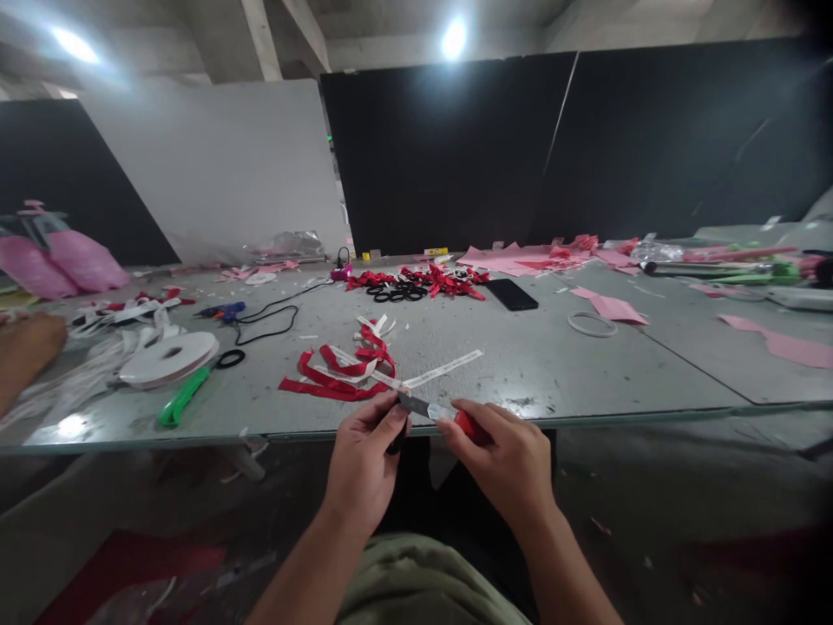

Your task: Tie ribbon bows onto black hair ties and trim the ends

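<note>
Bare hands work close together at the near edge of a grey, scuffed surface (338, 334), the right hand (504, 451) wrapped around a red-handled blade tool (441, 411) whose flat, dark metal reaches across to the left fingertips. The left hand (364, 464) pinches a dark, rounded piece (396, 441), mostly hidden by its fingers, just beside the blade's tip. Immediately beyond, a flat white strip (446, 371) printed with small lettering lies angled on the surface, beside a loose tangle of red ribbons (335, 386), glossy and curling. To the left, a round white spool (170, 358) lies on its side next to a green-handled tool (186, 398); farther back sit black rings (396, 292) and a flat, rectangular dark phone (513, 294).
</note>
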Demonstrator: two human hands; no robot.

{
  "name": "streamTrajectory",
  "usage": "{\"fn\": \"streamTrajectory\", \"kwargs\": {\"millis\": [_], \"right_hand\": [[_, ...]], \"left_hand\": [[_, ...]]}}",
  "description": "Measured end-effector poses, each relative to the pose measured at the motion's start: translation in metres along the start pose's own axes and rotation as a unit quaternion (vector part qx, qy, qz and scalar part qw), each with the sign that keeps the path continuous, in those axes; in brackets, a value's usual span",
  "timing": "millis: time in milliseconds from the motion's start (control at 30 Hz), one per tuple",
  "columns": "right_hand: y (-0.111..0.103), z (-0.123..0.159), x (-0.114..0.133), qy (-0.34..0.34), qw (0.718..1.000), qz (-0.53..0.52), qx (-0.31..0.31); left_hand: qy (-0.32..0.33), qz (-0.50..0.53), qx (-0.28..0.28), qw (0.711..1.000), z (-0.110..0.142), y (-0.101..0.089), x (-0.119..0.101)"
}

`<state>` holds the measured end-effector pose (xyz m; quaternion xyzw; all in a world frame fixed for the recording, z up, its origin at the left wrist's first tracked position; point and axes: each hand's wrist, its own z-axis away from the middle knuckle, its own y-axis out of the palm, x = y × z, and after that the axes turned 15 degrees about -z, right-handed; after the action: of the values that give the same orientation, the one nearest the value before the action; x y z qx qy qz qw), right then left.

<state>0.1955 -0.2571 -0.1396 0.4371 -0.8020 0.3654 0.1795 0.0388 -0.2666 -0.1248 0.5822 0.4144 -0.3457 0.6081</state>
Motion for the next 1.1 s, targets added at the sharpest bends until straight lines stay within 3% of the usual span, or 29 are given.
{"fn": "streamTrajectory", "kwargs": {"millis": [400, 800, 1100], "right_hand": [[0.0022, 0.0030, -0.0026, 0.000, 1.000, -0.013, -0.021], [-0.0003, 0.0017, -0.0028, -0.002, 1.000, -0.002, -0.019], [0.0014, 0.0019, -0.0029, 0.005, 1.000, 0.003, -0.018]], "left_hand": [[-0.057, 0.029, -0.020, 0.998, 0.0025, 0.0023, 0.0007], [-0.003, -0.010, 0.014, 1.000, -0.0004, 0.0006, 0.0033], [-0.011, -0.005, 0.011, 1.000, -0.0004, -0.0001, 0.0059]]}}
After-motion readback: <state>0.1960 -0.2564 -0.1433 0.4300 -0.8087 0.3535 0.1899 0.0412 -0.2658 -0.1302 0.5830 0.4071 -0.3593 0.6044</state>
